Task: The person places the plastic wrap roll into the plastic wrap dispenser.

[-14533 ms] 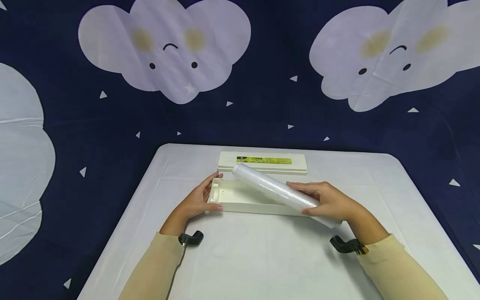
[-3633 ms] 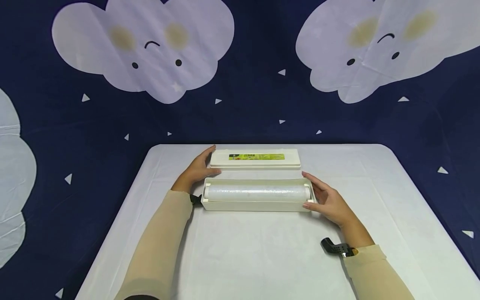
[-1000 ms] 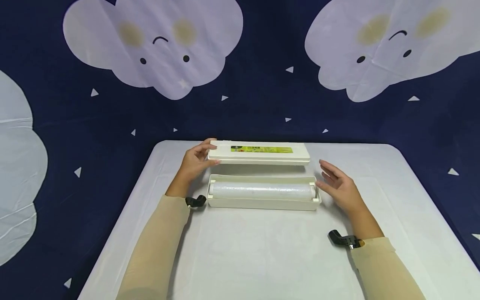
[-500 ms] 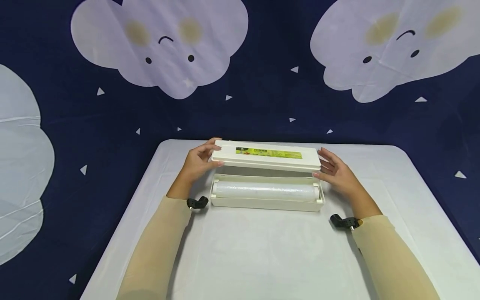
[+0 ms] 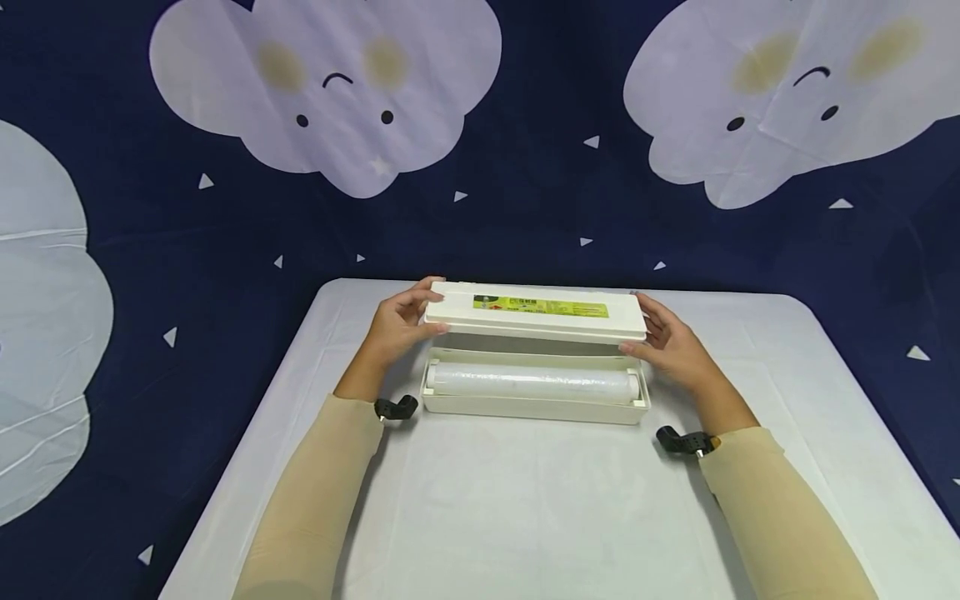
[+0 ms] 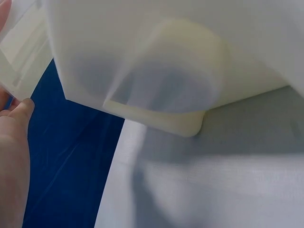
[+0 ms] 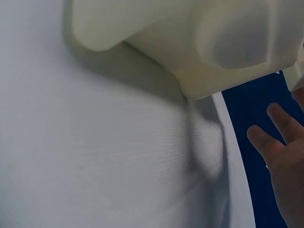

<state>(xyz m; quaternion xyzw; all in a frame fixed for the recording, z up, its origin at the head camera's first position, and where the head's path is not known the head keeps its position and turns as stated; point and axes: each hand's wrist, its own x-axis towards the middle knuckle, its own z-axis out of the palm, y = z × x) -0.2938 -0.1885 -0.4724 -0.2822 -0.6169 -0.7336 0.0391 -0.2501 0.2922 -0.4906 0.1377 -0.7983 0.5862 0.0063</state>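
Observation:
A cream plastic lid [image 5: 536,321] with a yellow-green label is held up behind the cling film box [image 5: 532,407], both hands at its ends. My left hand [image 5: 393,323] grips the lid's left end, thumb at the front edge and fingers behind. At the right end my right hand [image 5: 673,343] pinches it the same way. The roll of cling film [image 5: 532,381] lies lengthwise inside the uncovered box. In the left wrist view, the lid's end [image 6: 26,52] sits between thumb and fingers. The right wrist view shows fingers [image 7: 280,128] beside the lid's corner and the box end close up.
The box stands on a table with a white cloth [image 5: 525,508]. A dark blue backdrop [image 5: 540,233] with printed clouds rises right behind the table's far edge. Each wrist carries a black camera mount [image 5: 396,408].
Earlier the roll was lowered into the box. Over the last second the left hand's raised lid has shifted slightly right, and the right hand has come from beside the box to grip its right end.

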